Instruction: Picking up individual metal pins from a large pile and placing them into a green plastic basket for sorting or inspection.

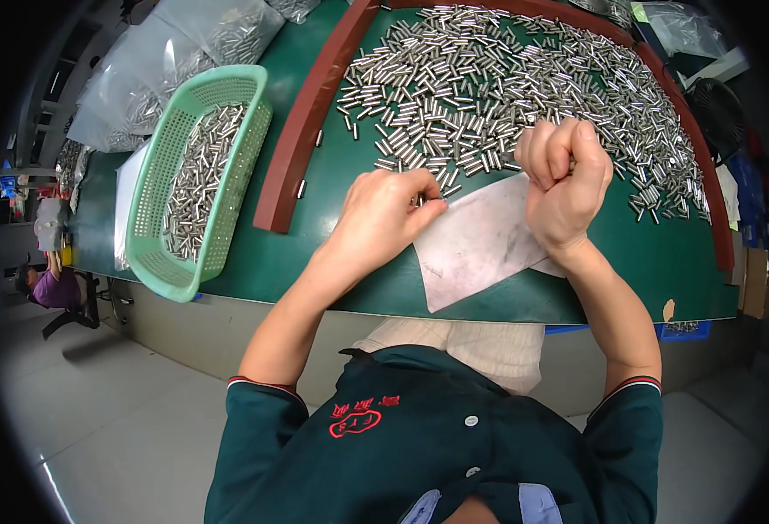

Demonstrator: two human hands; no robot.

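Evidently, left hand [384,214] clasps smooth metal cylinders [418,201]; right hand [566,183] curls, grip unclear

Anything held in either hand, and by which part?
Left hand: apparently metal pins, within its curl; gripped part hidden. Right hand: closed up, contents can't be told.

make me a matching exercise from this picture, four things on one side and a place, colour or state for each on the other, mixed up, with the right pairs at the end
Things
1. plastic basket
2. thin sheet
3. wooden edging
4. right hand

Places, colours, states
A. red-brown, bordering the big spread of metal pins on three sides
B. raised, fingers curled in
C. mint green, with a heap of metal pins inside
D. pale, with greyish smudges

Right pairs: 1-C, 2-D, 3-A, 4-B
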